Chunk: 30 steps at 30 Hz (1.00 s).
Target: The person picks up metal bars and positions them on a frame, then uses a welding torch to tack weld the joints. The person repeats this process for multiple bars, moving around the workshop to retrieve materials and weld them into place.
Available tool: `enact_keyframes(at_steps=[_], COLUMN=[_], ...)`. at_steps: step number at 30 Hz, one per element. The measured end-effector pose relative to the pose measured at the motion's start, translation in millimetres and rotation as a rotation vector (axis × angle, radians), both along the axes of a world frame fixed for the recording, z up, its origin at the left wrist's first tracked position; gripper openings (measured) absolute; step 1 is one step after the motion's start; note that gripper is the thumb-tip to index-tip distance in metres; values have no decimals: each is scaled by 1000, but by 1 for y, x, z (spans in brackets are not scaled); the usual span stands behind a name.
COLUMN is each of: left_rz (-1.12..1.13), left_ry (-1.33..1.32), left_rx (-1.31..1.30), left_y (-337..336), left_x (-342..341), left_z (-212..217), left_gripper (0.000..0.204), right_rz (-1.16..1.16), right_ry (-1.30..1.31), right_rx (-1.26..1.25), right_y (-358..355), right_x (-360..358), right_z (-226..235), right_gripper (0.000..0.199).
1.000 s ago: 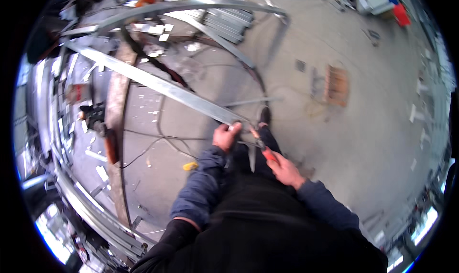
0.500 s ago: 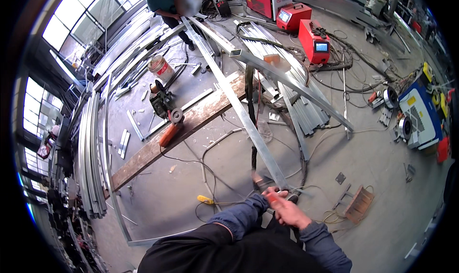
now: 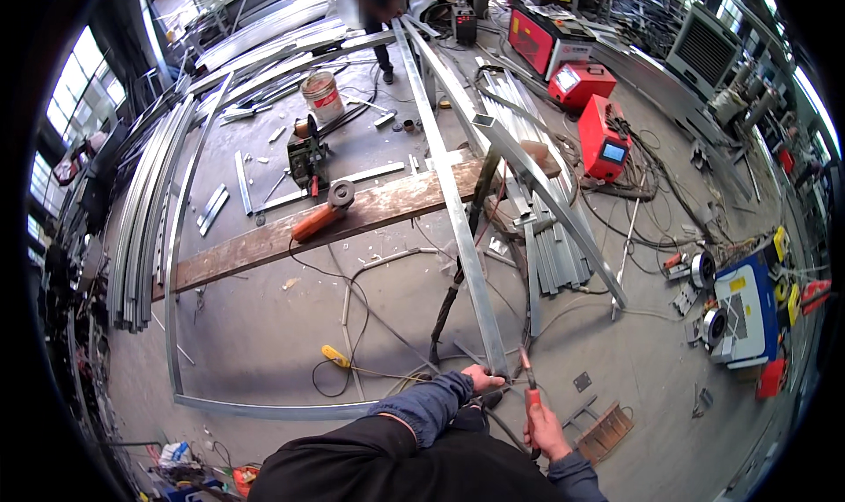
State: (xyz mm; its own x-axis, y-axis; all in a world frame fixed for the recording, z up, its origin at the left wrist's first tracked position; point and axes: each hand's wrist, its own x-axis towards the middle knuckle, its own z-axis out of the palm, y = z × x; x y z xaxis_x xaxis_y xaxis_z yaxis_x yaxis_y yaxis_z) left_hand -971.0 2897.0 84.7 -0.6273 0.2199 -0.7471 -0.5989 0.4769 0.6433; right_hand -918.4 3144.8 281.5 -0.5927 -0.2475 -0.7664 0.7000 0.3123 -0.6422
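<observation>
In my right hand (image 3: 546, 429) is a welding torch (image 3: 532, 398) with a red handle and copper-coloured neck, its tip pointing up and away from me. My left hand (image 3: 481, 379) is closed at the near end of a long galvanized square tube (image 3: 459, 238). The tube runs away from me across a rusty, worn beam (image 3: 378, 210) toward the far side. The torch tip stands just right of the tube's near end, apart from it. An orange angle grinder (image 3: 324, 215) rests on the beam.
A thin metal frame (image 3: 173, 326) bends round on the left. Cables and a yellow control (image 3: 334, 355) lie on the floor. Red machines (image 3: 604, 141) stand at the far right, and a rusty bracket (image 3: 606, 433) lies near my right hand. Another person (image 3: 374, 5) stands at the far end.
My right hand has moved right with the torch, away from my left hand, and the torch now points upward. My left hand shows at the tube's end. The view has shifted.
</observation>
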Motion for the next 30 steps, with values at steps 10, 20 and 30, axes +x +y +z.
enact_keyframes(at_steps=[10,20,30], left_rz=[-15,-4,25], left_ry=[58,93,118], left_rx=[3,10,0], left_y=[-12,-4,-5], left_x=[9,8,14], left_z=[-7,2,-24], left_gripper=[76,68,78], right_rz=[208,267,288], right_ry=[250,115,137], right_rx=[-33,-41,24], right_y=[-16,-29,8], right_x=[14,-49,-10], right_z=[-28,-1,-17], right_gripper=[68,64,65])
